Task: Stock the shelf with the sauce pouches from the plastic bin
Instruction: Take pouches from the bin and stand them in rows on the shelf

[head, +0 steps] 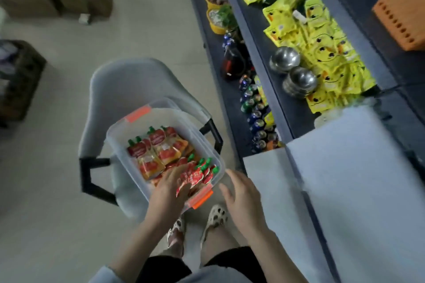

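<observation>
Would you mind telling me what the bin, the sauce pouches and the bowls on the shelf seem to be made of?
The bin looks like clear plastic: the chair shows through its wall. The sauce pouches seem glossy flexible film, creased. The bowls look like polished metal, probably steel, from their bright reflections.

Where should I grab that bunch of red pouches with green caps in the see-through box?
Take the pouches by their flat red bodies, below the green caps. Come from above, since the bin is open on top and its walls block the sides. The left hand grips them there.
</observation>
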`<state>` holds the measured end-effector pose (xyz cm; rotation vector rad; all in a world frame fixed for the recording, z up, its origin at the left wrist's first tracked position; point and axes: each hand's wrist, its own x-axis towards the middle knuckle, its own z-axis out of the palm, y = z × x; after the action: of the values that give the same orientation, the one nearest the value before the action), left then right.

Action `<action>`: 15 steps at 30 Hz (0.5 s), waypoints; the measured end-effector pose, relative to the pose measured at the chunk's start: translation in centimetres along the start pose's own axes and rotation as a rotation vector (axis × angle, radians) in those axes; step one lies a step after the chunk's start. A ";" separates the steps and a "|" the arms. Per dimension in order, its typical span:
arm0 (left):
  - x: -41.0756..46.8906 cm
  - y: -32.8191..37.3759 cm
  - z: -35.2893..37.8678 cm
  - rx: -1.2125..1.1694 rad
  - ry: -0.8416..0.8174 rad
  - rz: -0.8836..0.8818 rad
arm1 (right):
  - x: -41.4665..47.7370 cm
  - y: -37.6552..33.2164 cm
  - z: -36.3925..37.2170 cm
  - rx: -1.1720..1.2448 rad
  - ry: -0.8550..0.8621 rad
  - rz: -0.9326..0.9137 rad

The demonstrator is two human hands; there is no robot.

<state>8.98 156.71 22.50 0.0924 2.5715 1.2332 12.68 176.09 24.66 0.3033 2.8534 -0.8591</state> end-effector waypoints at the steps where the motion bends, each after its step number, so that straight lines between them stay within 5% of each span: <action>1: -0.1 -1.8 0.2 0.002 0.020 -0.064 | 1.3 -0.4 1.6 -0.013 -0.090 -0.015; 7: 2.2 -9.1 2.3 0.010 0.096 -0.328 | 12.8 -2.0 11.6 -0.162 -0.440 -0.029; 15: 9.7 -14.8 4.4 -0.004 0.204 -0.440 | 25.8 -3.9 26.3 -0.314 -0.459 -0.122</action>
<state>1.96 152.47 6.25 -0.5964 2.5568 1.1225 -11.13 162.10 -0.10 -0.0967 2.5304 -0.4145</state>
